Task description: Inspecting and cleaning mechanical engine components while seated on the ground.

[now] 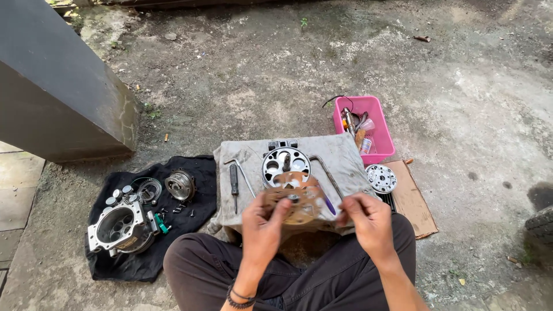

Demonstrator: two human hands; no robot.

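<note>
Far out to the left of the left hand (262, 222), on the concrete floor (461, 103): a black cloth (190, 216) carrying a silver housing (120, 228) with a round bore, small round caps beside it, a thin ring (149, 189), and a round grey hub (180, 185). Beyond all that, a dark slanted pillar (57, 86).

Nearer, just left of and beyond the left hand: a grey cloth (340, 152) spread over a low support, with a black-handled screwdriver (234, 181) and a bent metal rod (245, 175) lying on it.

Left hand raised above the lap, fingers curled and grasping the near left edge of a tan round disc (299, 201), thumb over its face. Disc held upright-ish between both hands, blurred, a small metal boss at its middle. Just beyond the disc, on the grey cloth, a silver wheel-like plate (286, 164) with round holes.

Right hand (368, 222) at the disc's right side, fingers bent inward; whether gripping the disc or something small beside it cannot be told through the blur. A purple sliver visible between disc and right hand.

Beyond and right of the right hand: a second bent rod (327, 173), a perforated silver disc (381, 178) on a piece of cardboard (415, 204), and a pink plastic tray (377, 115) holding small tools and bottles.
</note>
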